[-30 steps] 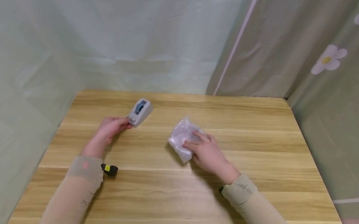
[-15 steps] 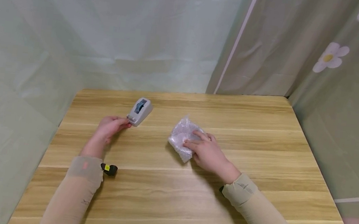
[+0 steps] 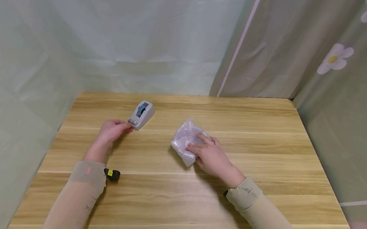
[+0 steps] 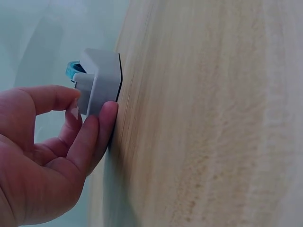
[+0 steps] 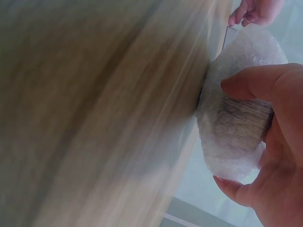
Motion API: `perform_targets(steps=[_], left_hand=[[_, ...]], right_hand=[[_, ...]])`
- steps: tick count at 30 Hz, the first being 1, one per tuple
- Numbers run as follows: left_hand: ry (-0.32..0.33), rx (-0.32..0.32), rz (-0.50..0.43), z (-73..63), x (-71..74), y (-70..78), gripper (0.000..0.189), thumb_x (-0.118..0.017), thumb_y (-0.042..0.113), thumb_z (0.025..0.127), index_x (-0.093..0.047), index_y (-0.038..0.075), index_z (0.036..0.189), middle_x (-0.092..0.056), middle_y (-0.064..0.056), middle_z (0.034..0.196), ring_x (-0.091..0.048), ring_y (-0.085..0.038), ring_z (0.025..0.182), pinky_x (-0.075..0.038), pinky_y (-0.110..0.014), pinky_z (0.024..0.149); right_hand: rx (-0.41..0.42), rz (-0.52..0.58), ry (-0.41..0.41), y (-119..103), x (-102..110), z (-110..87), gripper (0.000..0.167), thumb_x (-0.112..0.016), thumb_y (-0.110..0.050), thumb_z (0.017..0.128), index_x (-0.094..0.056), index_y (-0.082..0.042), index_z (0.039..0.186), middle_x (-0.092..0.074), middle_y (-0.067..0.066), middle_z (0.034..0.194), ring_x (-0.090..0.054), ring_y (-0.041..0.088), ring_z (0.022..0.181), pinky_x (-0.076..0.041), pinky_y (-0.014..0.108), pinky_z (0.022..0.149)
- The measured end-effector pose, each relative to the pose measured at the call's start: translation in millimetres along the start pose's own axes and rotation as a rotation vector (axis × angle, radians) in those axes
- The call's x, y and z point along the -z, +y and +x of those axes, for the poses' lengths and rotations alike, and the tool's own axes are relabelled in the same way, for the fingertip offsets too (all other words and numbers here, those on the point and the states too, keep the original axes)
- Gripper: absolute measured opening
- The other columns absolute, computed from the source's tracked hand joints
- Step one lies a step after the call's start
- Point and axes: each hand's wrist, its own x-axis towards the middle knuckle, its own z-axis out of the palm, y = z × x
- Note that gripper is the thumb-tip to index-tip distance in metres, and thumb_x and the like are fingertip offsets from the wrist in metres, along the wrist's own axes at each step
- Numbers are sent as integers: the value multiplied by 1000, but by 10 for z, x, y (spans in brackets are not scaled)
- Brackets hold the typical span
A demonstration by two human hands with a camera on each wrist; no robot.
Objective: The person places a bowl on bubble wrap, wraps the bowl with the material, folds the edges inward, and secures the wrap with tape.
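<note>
A grey tape dispenser (image 3: 146, 117) with a blue-cored roll (image 3: 142, 109) stands on the table, left of centre. At its front end is my left hand (image 3: 110, 130). In the left wrist view, thumb and finger pinch a small whitish bit of tape (image 4: 75, 112), while other fingertips touch the dispenser's grey body (image 4: 105, 78). To the right lies a bundle in bubble wrap (image 3: 183, 140). My right hand (image 3: 215, 159) holds it from the right, fingers spread over its top. Through the wrap (image 5: 213, 71) in the right wrist view, something brownish and ribbed shows.
The wood-grain table (image 3: 161, 198) ends at a back edge against a pale curtain (image 3: 165, 34). A grey-green curtain with white flowers (image 3: 335, 59) hangs on the right. A black strap end (image 3: 113, 175) sticks out from the left sleeve (image 3: 85, 186).
</note>
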Motion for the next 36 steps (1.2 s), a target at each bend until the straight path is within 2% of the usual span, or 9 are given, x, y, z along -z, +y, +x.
perform_targets(steps=[5,12,18,23,25,28,32,34,36], left_hand=[[0,-1,15,8,9,7,49,-65,28,107,-62,-10,138,-59,-26,145,-54,-27,117,-43,-29,94],[-2,14,35,3,27,29,47,-65,29,107,-63,-9,137,-61,-26,141,-52,-29,116,-41,-33,95],[16,11,98,26,26,52,47,-64,32,107,-64,-6,134,-64,-25,135,-51,-32,115,-40,-36,94],[66,-23,175,44,24,2,36,-65,27,105,-68,-5,120,-67,-22,119,-55,-30,100,-45,-35,81],[59,-43,176,52,55,-46,34,-66,27,104,-69,-4,118,-69,-19,115,-57,-27,97,-46,-33,80],[-14,-69,94,68,139,-121,41,-67,31,106,-67,-6,124,-73,-15,115,-66,-19,99,-50,-29,90],[-159,-70,-145,63,237,-202,53,-64,32,109,-55,-10,140,-71,-14,126,-73,-11,108,-52,-27,107],[-208,-66,-276,56,262,-233,51,-62,27,111,-49,-10,143,-67,-15,129,-73,-12,111,-51,-30,110],[-246,-77,-388,49,283,-262,44,-60,22,112,-46,-7,141,-65,-13,131,-73,-13,113,-53,-31,105]], right_hand=[[3,-11,-2,-3,-7,13,46,-69,-8,96,-74,-23,139,-68,-4,144,-42,32,153,-36,72,114],[4,-11,-2,1,-9,27,46,-69,-7,95,-74,-23,138,-69,-4,144,-42,31,153,-36,72,114],[4,-8,-2,15,-10,44,45,-68,-7,96,-74,-22,138,-68,-4,145,-42,32,153,-36,72,114],[3,-12,-6,25,-20,53,46,-68,-7,96,-74,-22,139,-68,-3,145,-42,32,153,-36,72,114],[1,-13,-9,29,-27,59,46,-68,-7,97,-74,-23,139,-68,-4,146,-41,32,153,-36,72,114],[0,-11,-4,37,-28,64,46,-69,-7,97,-74,-23,139,-68,-4,145,-41,31,153,-36,71,114],[-3,-9,0,46,-15,50,45,-69,-7,96,-74,-23,138,-68,-3,145,-42,32,153,-36,71,114],[-2,-10,-2,51,-8,45,45,-69,-8,97,-74,-23,138,-68,-4,145,-42,32,153,-36,71,115],[2,-11,3,55,-3,44,44,-69,-8,97,-74,-23,138,-68,-3,145,-42,32,152,-36,71,114]])
